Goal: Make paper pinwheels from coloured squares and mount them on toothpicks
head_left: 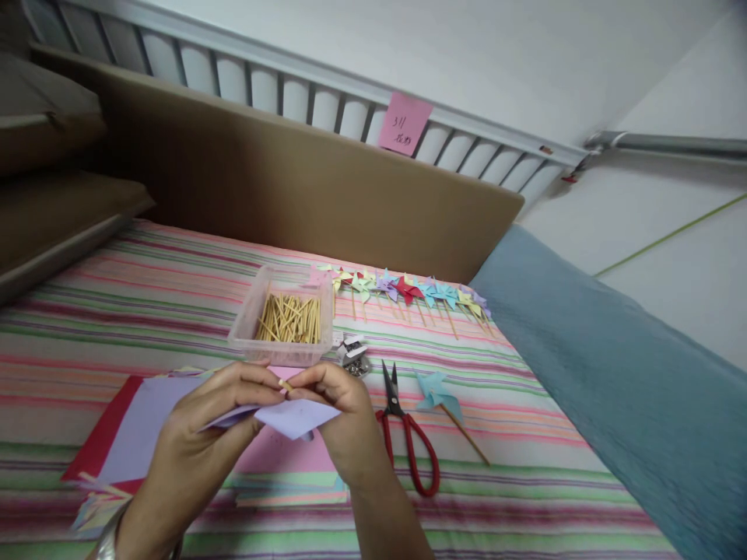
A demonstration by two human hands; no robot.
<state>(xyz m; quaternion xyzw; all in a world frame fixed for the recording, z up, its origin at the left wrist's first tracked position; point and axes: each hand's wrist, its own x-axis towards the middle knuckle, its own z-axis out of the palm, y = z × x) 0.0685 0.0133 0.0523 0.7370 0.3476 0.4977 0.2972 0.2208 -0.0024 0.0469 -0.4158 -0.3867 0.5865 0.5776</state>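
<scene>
My left hand (pixel 219 416) is closed on a lavender paper pinwheel (pixel 297 418) with folded blades, held above the striped cloth. My right hand (pixel 338 408) pinches a short bit of wooden stick (pixel 285 385) against the pinwheel's far side; most of the stick is hidden by the fingers. Under the hands lie a pink sheet of paper (pixel 285 453) and other coloured sheets. Red-handled scissors (pixel 402 435) rest just right of my right hand, blades pointing away. Beyond them is a light blue pinwheel (pixel 435 397) on a stick.
A clear plastic box (pixel 248 327) holds many wooden sticks (pixel 289 319). Beside it sits a small container of metal pins (pixel 355 364). A row of finished pinwheels (pixel 408 289) lies along the back, before a brown board (pixel 292 179). Lavender and red sheets (pixel 140 428) lie left.
</scene>
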